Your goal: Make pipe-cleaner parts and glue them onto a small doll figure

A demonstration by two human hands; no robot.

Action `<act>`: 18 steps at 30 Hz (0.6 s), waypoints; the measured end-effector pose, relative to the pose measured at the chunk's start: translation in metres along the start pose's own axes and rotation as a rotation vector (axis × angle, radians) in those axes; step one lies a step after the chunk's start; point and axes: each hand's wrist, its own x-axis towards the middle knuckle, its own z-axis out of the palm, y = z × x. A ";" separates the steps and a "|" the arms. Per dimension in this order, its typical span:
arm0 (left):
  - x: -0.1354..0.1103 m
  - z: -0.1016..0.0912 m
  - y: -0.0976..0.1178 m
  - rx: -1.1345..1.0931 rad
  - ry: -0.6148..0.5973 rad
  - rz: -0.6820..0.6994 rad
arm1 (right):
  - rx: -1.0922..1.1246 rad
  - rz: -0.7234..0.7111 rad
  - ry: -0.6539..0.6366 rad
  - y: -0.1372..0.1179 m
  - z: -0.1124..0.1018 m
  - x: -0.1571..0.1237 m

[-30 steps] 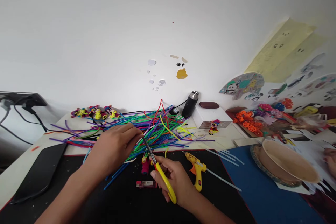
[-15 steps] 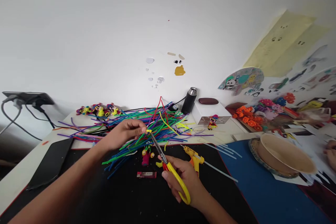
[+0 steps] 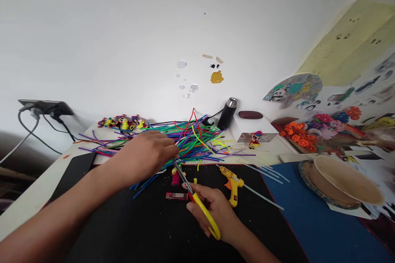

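My right hand (image 3: 212, 209) is closed round the yellow handles of a pair of scissors (image 3: 199, 207), whose blades point up and left toward my left hand (image 3: 151, 152). My left hand shows its back, fingers pinched together near the blade tips. Half a second ago a short yellow pipe cleaner piece showed at these fingertips; the fingers hide it now. Just beyond lies a heap of coloured pipe cleaners (image 3: 197, 144). Under the blades stands a small magenta and yellow figure (image 3: 175, 178), partly covered. A pinkish-red lighter (image 3: 177, 196) lies in front of it.
A yellow glue gun (image 3: 233, 183) with a clear glue stick rests on the black mat (image 3: 148, 230). Behind are a black flask (image 3: 227, 115), a white box (image 3: 251, 127) and finished figures (image 3: 123, 122). To the right are stacked bowls (image 3: 342, 183) and orange flowers (image 3: 298, 135).
My left hand has turned over, its back now toward me, and the yellow piece has gone from sight. My right hand keeps the scissors in nearly the same place. The view has shifted slightly.
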 end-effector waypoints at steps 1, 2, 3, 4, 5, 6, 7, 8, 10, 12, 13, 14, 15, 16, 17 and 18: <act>0.007 -0.003 -0.008 -0.087 -0.055 0.022 | -0.015 0.000 -0.017 -0.001 0.000 -0.001; 0.013 -0.004 -0.016 -0.203 -0.111 0.019 | -0.025 0.002 -0.034 -0.002 -0.001 -0.002; 0.018 -0.002 -0.023 -0.338 -0.176 -0.003 | -0.032 0.005 -0.050 -0.003 -0.002 -0.004; 0.021 0.003 -0.030 -0.485 -0.244 -0.070 | -0.032 0.010 -0.066 -0.004 -0.004 -0.006; 0.023 0.011 -0.035 -0.649 -0.325 -0.132 | -0.024 0.018 -0.076 -0.003 -0.006 -0.007; 0.022 0.021 -0.039 -0.808 -0.347 -0.199 | -0.004 0.026 -0.072 -0.003 -0.008 -0.009; 0.020 0.032 -0.040 -0.938 -0.310 -0.265 | 0.022 0.035 -0.059 -0.001 -0.010 -0.010; 0.017 0.044 -0.038 -1.035 -0.231 -0.326 | 0.056 0.041 -0.037 0.002 -0.011 -0.011; 0.008 0.067 -0.027 -1.168 -0.030 -0.455 | 0.120 0.042 0.013 0.008 -0.013 -0.012; -0.001 0.082 -0.011 -1.228 0.135 -0.601 | 0.166 0.032 0.043 0.014 -0.012 -0.011; -0.005 0.085 -0.002 -1.224 0.193 -0.653 | 0.185 0.026 0.048 0.017 -0.011 -0.011; -0.009 0.084 0.006 -1.178 0.243 -0.686 | 0.202 0.019 0.050 0.019 -0.009 -0.010; -0.012 0.081 0.012 -1.092 0.249 -0.680 | 0.215 0.014 0.050 0.021 -0.007 -0.010; -0.014 0.076 0.017 -0.964 0.243 -0.660 | 0.224 0.011 0.048 0.022 -0.005 -0.009; -0.016 0.070 0.020 -0.813 0.254 -0.631 | 0.233 0.010 0.043 0.022 -0.004 -0.009; -0.018 0.062 0.021 -0.654 0.267 -0.594 | 0.245 0.011 0.037 0.022 -0.002 -0.009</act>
